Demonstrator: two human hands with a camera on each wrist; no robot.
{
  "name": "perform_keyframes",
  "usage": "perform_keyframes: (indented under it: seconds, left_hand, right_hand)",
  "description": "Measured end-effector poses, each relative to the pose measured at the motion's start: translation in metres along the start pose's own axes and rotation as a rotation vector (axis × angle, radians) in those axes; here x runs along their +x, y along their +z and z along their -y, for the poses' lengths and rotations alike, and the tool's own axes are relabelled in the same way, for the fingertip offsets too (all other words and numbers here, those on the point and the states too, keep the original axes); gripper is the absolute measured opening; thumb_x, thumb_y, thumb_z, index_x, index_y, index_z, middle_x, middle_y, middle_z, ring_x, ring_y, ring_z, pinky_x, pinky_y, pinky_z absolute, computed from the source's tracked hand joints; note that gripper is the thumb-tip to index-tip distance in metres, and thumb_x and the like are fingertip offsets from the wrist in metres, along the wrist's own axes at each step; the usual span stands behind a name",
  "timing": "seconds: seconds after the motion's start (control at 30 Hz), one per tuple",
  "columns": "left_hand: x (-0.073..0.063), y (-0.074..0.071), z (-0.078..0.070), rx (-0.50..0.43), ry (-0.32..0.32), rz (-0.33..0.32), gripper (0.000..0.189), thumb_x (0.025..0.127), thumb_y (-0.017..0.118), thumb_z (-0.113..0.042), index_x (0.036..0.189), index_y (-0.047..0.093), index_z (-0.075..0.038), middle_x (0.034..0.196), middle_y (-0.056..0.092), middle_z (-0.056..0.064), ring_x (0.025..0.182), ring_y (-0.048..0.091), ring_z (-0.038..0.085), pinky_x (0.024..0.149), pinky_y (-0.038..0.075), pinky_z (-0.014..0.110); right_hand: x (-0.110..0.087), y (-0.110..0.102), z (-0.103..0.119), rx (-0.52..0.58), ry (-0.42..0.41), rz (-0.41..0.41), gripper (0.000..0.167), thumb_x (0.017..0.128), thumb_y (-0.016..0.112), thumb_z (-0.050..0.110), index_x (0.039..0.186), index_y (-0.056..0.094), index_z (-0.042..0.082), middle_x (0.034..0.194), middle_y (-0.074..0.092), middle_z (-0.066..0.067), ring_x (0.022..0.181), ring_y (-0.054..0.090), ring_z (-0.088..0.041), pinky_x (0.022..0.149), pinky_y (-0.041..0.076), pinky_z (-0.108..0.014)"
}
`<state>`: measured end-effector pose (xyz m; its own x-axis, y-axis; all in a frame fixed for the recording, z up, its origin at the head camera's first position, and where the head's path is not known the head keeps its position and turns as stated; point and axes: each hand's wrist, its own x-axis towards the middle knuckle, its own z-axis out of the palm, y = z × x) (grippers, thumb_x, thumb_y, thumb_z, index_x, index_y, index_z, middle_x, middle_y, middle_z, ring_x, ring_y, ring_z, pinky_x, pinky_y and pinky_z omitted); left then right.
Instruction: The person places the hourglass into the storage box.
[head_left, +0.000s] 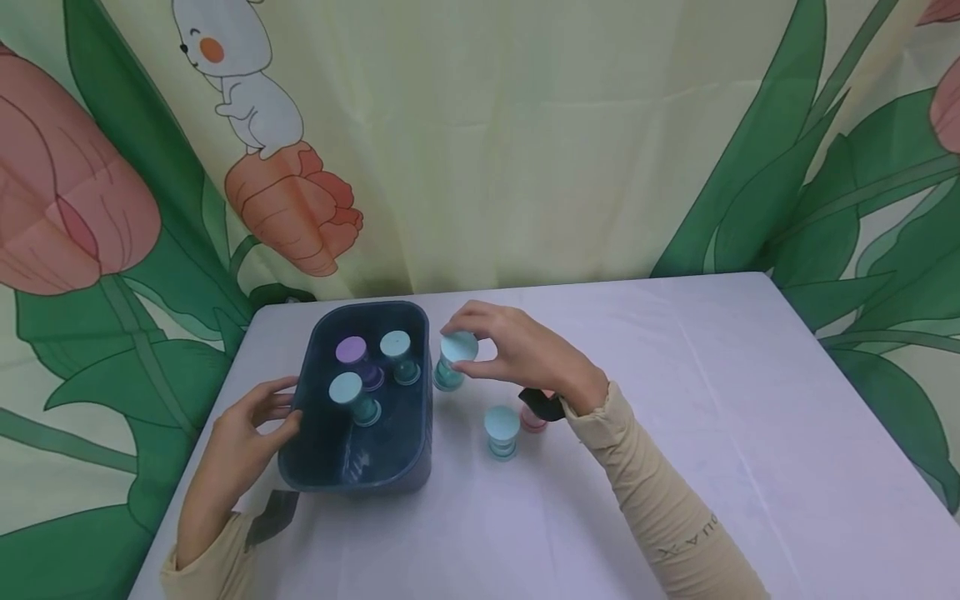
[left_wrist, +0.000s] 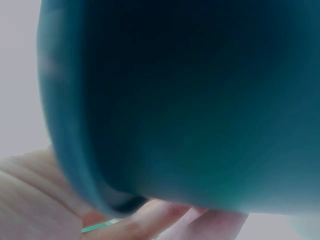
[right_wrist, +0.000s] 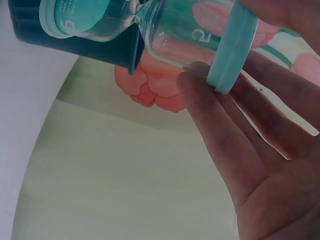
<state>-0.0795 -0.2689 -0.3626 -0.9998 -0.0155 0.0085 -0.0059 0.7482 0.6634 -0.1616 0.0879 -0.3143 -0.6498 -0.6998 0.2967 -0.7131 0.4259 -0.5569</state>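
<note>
While my left hand [head_left: 238, 440] is steadying the bin [head_left: 401, 429], half-open | right hand [head_left: 522, 346] is pinching one hourglass [head_left: 459, 347] | apparently loading | next move probably needing lift

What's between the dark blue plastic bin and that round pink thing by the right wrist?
A light teal, round-topped hourglass stands between the bin and the pink thing; the head view shows it.

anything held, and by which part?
Right grip: light-blue sand timer, by its upper cap. Left grip: touching dark-blue bin at its left side; whether held, unclear.
</note>
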Motion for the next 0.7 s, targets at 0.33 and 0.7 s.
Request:
perform_keyframes:
  seconds: [0.33, 0.7]
  left_hand:
    - [0.000, 0.000, -0.003, 0.001, 0.006, 0.000, 0.051, 0.096, 0.062, -0.013, 0.144, 0.047, -0.003, 0.127, 0.062, 0.028, 0.116, 0.060, 0.045, 0.089, 0.054, 0.059]
    - [-0.002, -0.001, -0.004, 0.005, -0.015, 0.010, 0.052, 0.096, 0.061, -0.013, 0.145, 0.045, -0.004, 0.127, 0.063, 0.027, 0.119, 0.059, 0.046, 0.092, 0.052, 0.060]
  right_hand:
    - [0.006, -0.010, 0.008, -0.020, -0.026, -0.028, 0.038, 0.085, 0.078, 0.015, 0.121, 0.068, 0.007, 0.119, 0.064, -0.002, 0.107, 0.062, -0.012, 0.093, 0.053, -0.026]
    - [0.010, -0.018, 0.014, -0.022, -0.040, -0.034, 0.039, 0.086, 0.077, 0.015, 0.122, 0.068, 0.007, 0.118, 0.064, -0.002, 0.104, 0.063, -0.012, 0.089, 0.054, -0.024]
